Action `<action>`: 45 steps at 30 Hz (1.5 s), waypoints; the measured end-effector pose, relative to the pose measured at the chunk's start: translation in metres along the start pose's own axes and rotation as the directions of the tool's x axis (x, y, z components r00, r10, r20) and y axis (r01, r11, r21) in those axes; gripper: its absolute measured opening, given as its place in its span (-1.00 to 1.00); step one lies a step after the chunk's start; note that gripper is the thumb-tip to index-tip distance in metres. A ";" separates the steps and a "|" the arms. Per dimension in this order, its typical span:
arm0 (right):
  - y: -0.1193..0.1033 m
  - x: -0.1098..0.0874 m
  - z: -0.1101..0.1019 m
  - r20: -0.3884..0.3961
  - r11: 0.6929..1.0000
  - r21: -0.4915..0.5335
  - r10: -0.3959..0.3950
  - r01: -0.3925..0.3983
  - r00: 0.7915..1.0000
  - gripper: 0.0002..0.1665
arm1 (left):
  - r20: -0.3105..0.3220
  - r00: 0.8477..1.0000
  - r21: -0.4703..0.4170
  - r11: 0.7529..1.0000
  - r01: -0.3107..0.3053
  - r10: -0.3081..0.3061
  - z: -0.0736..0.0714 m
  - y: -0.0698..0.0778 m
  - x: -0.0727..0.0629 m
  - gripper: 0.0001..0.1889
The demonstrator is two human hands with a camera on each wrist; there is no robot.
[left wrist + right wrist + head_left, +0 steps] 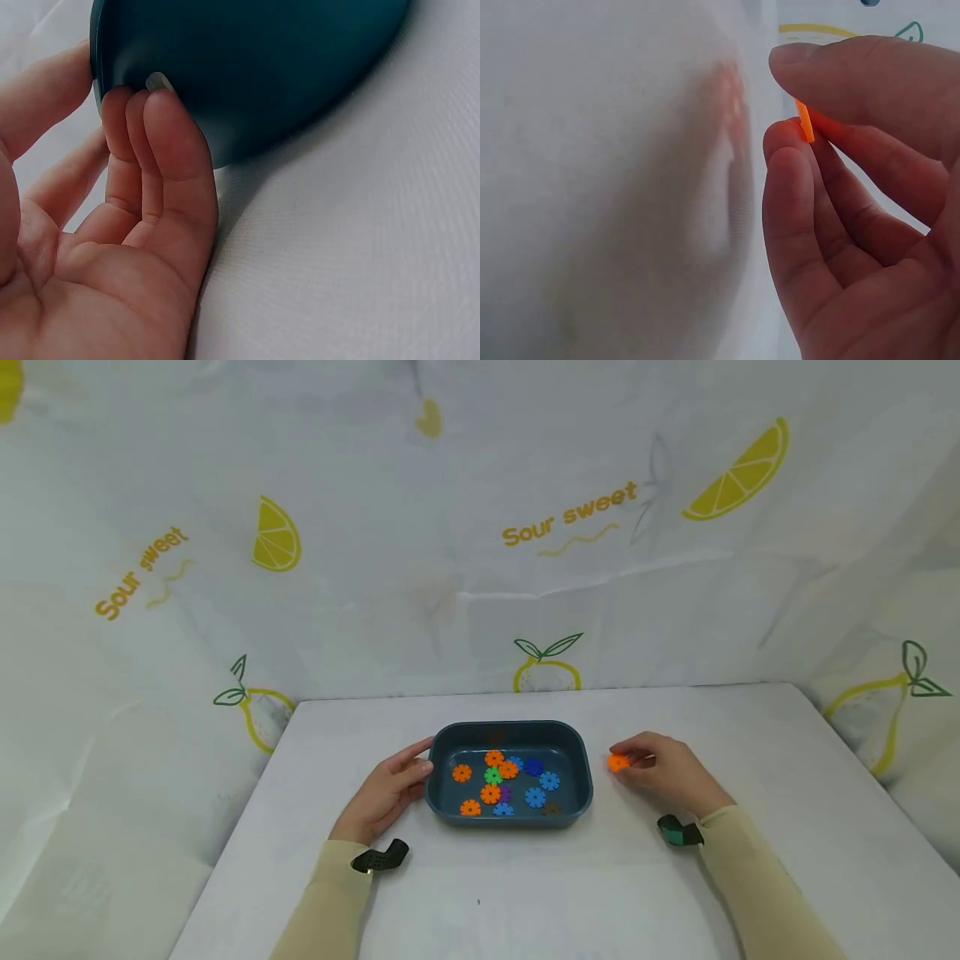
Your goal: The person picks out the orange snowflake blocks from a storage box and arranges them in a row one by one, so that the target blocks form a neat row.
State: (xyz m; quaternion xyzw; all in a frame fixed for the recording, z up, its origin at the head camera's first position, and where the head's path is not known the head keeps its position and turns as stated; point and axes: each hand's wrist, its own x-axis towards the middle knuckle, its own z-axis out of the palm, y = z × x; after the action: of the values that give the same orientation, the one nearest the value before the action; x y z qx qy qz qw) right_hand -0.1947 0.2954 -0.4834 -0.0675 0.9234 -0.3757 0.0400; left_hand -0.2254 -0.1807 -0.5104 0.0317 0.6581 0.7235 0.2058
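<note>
A dark blue-green tray [510,821] with rounded corners stands on the table. My left hand [388,797] grips its left end: in the left wrist view the thumb is at the rim and bent fingertips [176,135] meet the outer wall. To the right of the tray, and apart from it, my right hand [667,770] pinches an orange notched disc [618,762] between thumb and fingers. The disc [805,122] appears edge-on in the right wrist view, partly hidden by the thumb. Inside the tray lie several similar discs, among them a green disc [492,776] and a light blue disc [535,797].
White cloth covers the table [525,893] and white cloth with lemon prints [277,535] hangs behind and at the sides. A black band [380,857] is on the left wrist and a dark band [678,831] on the right.
</note>
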 end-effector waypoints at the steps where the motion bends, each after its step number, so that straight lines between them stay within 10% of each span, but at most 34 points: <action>1: 0.000 0.000 0.001 0.000 1.000 0.001 0.001 -0.001 1.000 -0.63 | 0.000 1.000 -0.001 1.000 0.002 -0.002 0.000 0.000 0.000 -0.35; 45: 0.003 0.001 0.006 0.003 0.999 -0.049 -0.001 0.001 1.000 -0.66 | -0.022 1.000 -0.001 1.000 0.014 -0.014 0.002 0.000 -0.002 -0.38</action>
State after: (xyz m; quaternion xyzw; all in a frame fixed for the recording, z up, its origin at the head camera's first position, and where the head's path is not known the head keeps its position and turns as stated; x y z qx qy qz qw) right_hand -0.1950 0.2935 -0.4898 -0.0694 0.9323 -0.3528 0.0398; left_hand -0.2229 -0.1791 -0.5102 0.0188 0.6601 0.7228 0.2036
